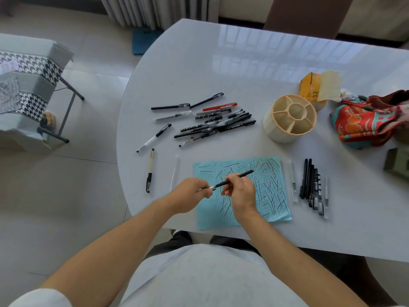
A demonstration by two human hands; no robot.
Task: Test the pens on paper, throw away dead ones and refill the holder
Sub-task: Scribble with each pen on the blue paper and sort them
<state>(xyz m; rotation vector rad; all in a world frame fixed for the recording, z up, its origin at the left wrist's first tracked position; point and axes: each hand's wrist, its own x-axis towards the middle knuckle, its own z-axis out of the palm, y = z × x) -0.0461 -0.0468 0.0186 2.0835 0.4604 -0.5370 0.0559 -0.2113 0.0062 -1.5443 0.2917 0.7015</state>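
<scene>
- Our right hand (240, 191) grips a black pen (238, 178) above the blue paper (272, 196).
- Our left hand (190, 193) pinches something at its tip, too small to identify.

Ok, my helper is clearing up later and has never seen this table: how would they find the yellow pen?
Start at the blue paper covered in scribbles near the front edge of the white table. Look left of it, past a clear pen, towards the table's left edge. The yellow pen lies there alone, the only one with a yellow barrel and black grip.
</scene>
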